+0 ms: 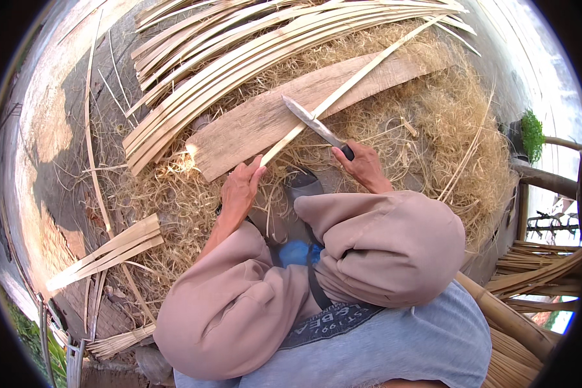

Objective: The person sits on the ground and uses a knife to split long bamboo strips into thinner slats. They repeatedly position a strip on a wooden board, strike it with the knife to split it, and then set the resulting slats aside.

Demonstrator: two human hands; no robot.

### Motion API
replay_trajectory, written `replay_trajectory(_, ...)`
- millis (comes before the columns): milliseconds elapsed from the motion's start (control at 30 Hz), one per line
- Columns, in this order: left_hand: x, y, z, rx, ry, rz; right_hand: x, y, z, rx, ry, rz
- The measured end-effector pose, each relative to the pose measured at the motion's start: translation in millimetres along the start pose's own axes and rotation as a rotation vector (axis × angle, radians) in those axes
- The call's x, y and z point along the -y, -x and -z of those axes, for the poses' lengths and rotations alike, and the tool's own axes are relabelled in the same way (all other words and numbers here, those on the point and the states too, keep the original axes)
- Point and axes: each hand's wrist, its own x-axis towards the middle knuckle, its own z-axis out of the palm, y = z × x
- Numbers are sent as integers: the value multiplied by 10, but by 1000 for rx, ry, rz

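Note:
My left hand (240, 187) is closed on the near end of a long pale bamboo strip (348, 85). The strip slants away to the upper right, across a wide wooden board (252, 125) lying on the ground. In my right hand (363, 169) is the dark handle of a knife (315, 125). Its blade points up and left and crosses the strip a little beyond my left hand. From this view I cannot tell how firmly the blade touches the strip.
Curly shavings (433, 139) cover the ground around the board. Beyond it lies a row of long split bamboo strips (239, 61). A short bundle of strips (113, 251) is at the left. Thick bamboo poles (504, 317) and more bundled strips (537, 271) are at the right.

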Motion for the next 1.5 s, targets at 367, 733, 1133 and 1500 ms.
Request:
replay_trajectory(367, 76, 364, 557, 128, 43, 161, -506, -539, 379, -202, -2, -119)
replay_trajectory(733, 1031, 1416, 1336, 143, 101, 366, -1461, -965, 1122, -480, -158, -506)
replay_trajectory(1133, 260, 401, 478, 40, -163, 158, 563, -40, -321, 176, -60, 268)
replay_trajectory(1500, 180, 459, 527, 107, -59, 161, -313, -876, 422, -131, -91, -35)
